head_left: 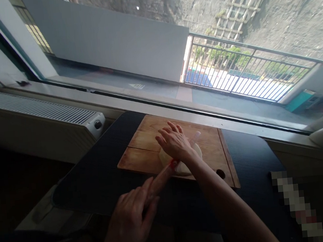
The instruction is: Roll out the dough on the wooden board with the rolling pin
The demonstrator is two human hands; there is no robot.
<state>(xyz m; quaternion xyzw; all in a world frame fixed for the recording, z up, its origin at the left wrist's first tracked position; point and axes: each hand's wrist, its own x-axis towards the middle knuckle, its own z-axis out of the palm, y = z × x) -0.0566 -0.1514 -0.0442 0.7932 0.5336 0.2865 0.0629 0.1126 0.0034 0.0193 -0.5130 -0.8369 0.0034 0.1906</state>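
A flat, pale round of dough [184, 168] lies on a wooden cutting board [140, 136]. Across it, slanting, runs what looks like a rolling pin [161, 178], wood-coloured at the near end, with a red band and a clear, pale far end. My left hand [132, 210] is closed around the near end, in front of the board. Over the dough, my right hand [176, 140] has its fingers stretched out and spread. Its palm and wrist cover the middle of the pin, and I cannot tell how firmly they touch it.
The board rests on a dark table [99, 183] with rounded corners, beneath a window ledge [160, 109]. A white radiator [88, 123] stands at the left. A dark round hole [220, 174] pierces the board's near right corner. Beyond the glass is a balcony railing [238, 69].
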